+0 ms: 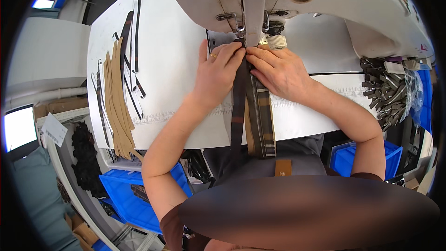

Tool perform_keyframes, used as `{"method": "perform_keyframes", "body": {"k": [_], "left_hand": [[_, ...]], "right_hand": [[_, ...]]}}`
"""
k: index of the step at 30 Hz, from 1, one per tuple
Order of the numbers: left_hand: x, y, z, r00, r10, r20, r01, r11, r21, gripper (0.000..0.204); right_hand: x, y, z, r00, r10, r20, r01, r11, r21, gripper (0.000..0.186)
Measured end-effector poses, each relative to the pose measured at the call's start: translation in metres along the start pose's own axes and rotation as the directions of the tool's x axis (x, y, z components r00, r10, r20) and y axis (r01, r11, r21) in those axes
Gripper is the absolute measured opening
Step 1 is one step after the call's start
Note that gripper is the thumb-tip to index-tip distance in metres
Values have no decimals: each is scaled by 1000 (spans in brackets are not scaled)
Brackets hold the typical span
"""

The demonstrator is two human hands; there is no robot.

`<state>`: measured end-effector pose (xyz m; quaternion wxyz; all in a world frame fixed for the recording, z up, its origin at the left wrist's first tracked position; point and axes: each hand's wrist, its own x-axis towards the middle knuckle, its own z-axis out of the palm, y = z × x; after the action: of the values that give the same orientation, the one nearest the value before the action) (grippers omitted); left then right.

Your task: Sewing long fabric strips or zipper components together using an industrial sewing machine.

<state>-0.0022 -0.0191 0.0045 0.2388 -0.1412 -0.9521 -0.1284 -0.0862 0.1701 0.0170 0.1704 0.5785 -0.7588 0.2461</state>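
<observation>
Under the head of a white sewing machine, a dark fabric strip and a zipper tape run side by side toward me. A tan and dark checked strip lies along the zipper's right side. My left hand is closed, its fingertips pressed on the dark strip just in front of the presser foot. Close beside it, my right hand has its fingers together on the zipper tape's upper end. The fingers partly hide the strips' ends at the needle.
Tan strips and black-and-white strips lie on the white table at left. A bundle of dark strips sits at the right. Blue crates stand below the table's left side and below its right.
</observation>
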Motion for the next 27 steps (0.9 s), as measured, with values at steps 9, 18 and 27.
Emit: {"method": "perform_keyframes", "body": {"k": [9, 18, 27], "left_hand": [[-9, 5, -5, 999, 7, -51, -3, 997, 78, 28], [-6, 5, -4, 999, -18, -50, 21, 998, 54, 28], [-6, 4, -7, 999, -8, -39, 10, 997, 72, 31]], "right_hand": [[-1, -3, -3, 999, 23, 23, -23, 1000, 7, 29], [-4, 0, -3, 995, 26, 96, -24, 1000, -18, 38], [-2, -2, -2, 1000, 8, 22, -8, 1000, -23, 31]]}}
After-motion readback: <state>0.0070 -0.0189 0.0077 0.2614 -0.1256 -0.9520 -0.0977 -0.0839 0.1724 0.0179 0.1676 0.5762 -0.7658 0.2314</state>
